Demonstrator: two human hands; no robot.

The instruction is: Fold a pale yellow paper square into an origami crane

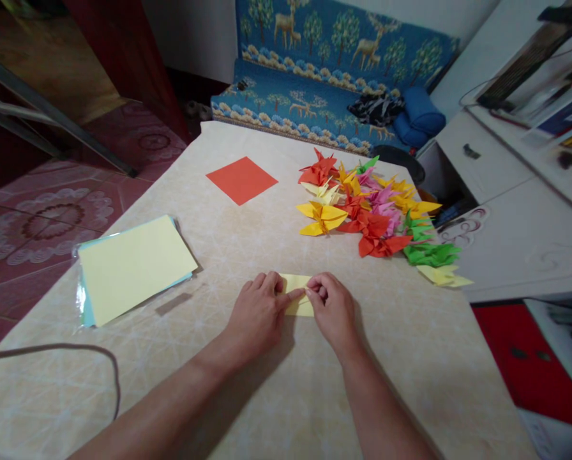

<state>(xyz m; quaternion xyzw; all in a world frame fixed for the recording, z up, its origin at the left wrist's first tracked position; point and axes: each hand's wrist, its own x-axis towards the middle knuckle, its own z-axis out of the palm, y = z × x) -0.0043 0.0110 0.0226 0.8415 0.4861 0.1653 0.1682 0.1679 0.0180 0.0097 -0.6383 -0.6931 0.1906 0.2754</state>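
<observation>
Behind the cream-patterned tabletop [391, 364] stands a blue sofa [286, 112] decorated with deer and trees, with a white cabinet [520, 211] to the right. Seen from the head camera, the yellow folded paper [299, 310] lies flat near the middle of the tabletop, between the two hands. The left hand [263, 308] is partly curled at its left side, index finger stretched across the sheet; whether it grips or merely presses is unclear. The right hand [332, 311] has thumb and fingertips drawn together at the right side, apparently pinching a bit of paper.

This piece should be almost weightless, thin and springy, crisp along a crease yet easily torn or wrinkled. Smooth paper may slide on the tabletop cover, so one flat finger pinning the middle and a light fingertip pinch at an edge or corner would suit it best.

Origami cranes [372, 217] crowd the far right; a red-orange paper square [242, 181] lies to the far left, and a paper stack [137, 271] nearer, topped with pale yellow.
</observation>
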